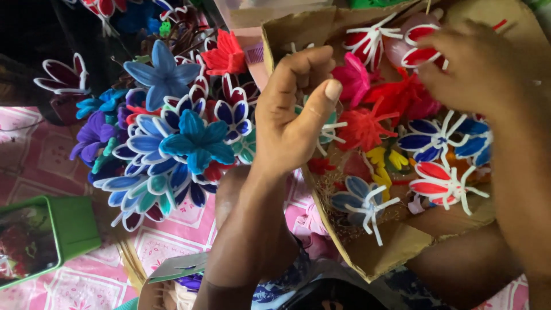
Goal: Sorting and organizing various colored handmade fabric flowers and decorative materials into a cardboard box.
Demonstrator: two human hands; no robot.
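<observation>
head view: far left i see a green tray (69, 229) on the pink cloth (172, 241), then a bunch (166, 138) of blue and purple craft flowers. my left hand (293, 115) is curled tight, pinching what looks like a thin stem beside the box (373, 252); i'd keep that pinch firm. my right hand (470, 63) dips into the box among red flowers (367, 126), fingers bent, grip unclear. best lift one bloom slowly, so petals don't snag.
</observation>
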